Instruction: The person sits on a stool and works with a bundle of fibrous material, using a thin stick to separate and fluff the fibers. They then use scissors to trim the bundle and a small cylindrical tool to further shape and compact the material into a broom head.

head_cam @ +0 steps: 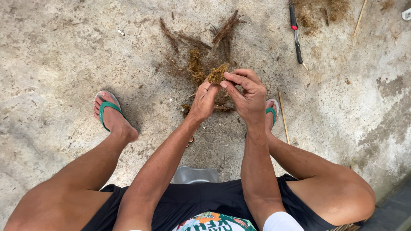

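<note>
A single camera sits on the person's head and looks almost straight down, tilted slightly forward past the lap. Its view runs along both bare forearms to the left hand [204, 99] and the right hand [247, 95], which meet near the middle of the frame, close enough that the fingers show singly. The bottom edge takes in the black shorts [201, 199] and both bent knees, very near the lens. Farther off lies the rough grey concrete floor [55, 55], filling the upper half out to the corners, with the black-handled knife with a red band [296, 34] near the top edge. No second view is present, so no part of the scene is shared.
</note>
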